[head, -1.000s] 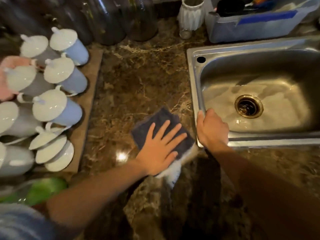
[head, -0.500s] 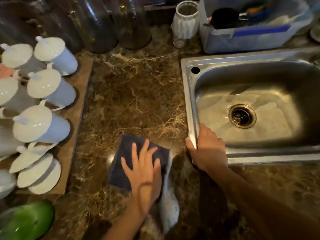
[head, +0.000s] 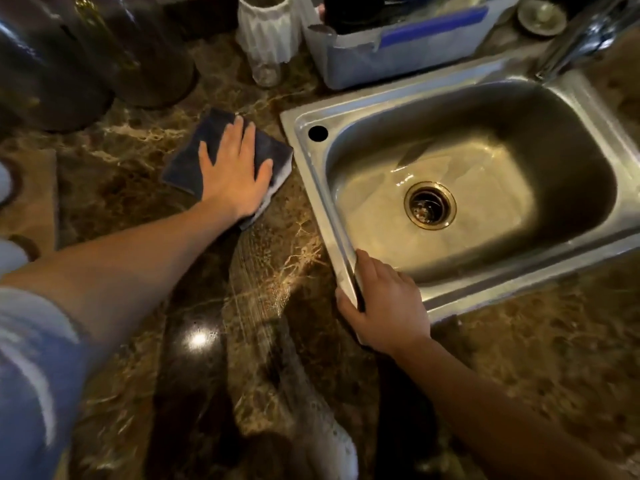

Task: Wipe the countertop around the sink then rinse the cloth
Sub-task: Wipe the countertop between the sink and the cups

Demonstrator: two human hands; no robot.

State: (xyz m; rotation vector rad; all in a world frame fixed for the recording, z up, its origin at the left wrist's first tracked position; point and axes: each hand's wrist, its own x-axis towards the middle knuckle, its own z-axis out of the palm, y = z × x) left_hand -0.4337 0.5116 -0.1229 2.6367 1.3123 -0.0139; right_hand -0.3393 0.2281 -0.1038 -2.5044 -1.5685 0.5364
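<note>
A dark blue cloth (head: 194,157) lies flat on the brown marble countertop (head: 138,209), just left of the steel sink's (head: 311,174) far-left corner. My left hand (head: 235,174) presses on the cloth with straight, spread fingers. My right hand (head: 384,306) grips the sink's near-left rim corner, its fingers curled over the edge. A wet, streaky trail (head: 270,292) runs down the countertop from the cloth toward me. The sink basin is wet around the drain (head: 429,205).
Dark glass bottles (head: 86,53) stand at the back left. A white ribbed vase (head: 268,27) and a blue-grey tub (head: 398,46) of utensils sit behind the sink. The tap (head: 581,39) rises at the back right. A brown mat's edge (head: 34,199) shows at far left.
My left hand has slid the cloth away from me, from the near countertop up beside the sink's far-left corner. My right hand has stayed on the sink's near-left corner.
</note>
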